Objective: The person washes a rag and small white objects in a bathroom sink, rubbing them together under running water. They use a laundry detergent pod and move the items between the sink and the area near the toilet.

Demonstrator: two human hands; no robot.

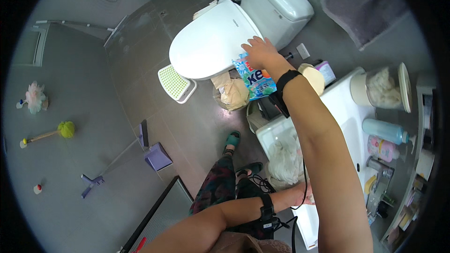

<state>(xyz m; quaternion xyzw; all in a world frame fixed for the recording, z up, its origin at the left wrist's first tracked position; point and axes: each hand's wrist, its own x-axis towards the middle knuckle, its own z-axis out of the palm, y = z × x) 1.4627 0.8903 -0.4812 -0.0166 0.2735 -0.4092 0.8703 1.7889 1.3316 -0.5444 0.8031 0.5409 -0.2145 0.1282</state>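
My right hand (260, 55) reaches out at the near side of the white toilet (215, 42), its fingers spread beside the lid. Just below the palm is a blue detergent bag (255, 78), its upper part partly covered by the hand; I see no fingers wrapped round it. My left hand (302, 195) is low over the sink's near end, by a crumpled white plastic bag (285, 161). Its fingers are partly hidden behind my right forearm, and a black cord (305, 178) passes close by it.
A bin with brown paper (232, 93) stands beside the toilet, near a green-and-white step stool (177, 83). Bottles (384, 130) and a clear jar (384, 88) line the white sink (344, 110). A purple dustpan (158, 157) lies left of my feet.
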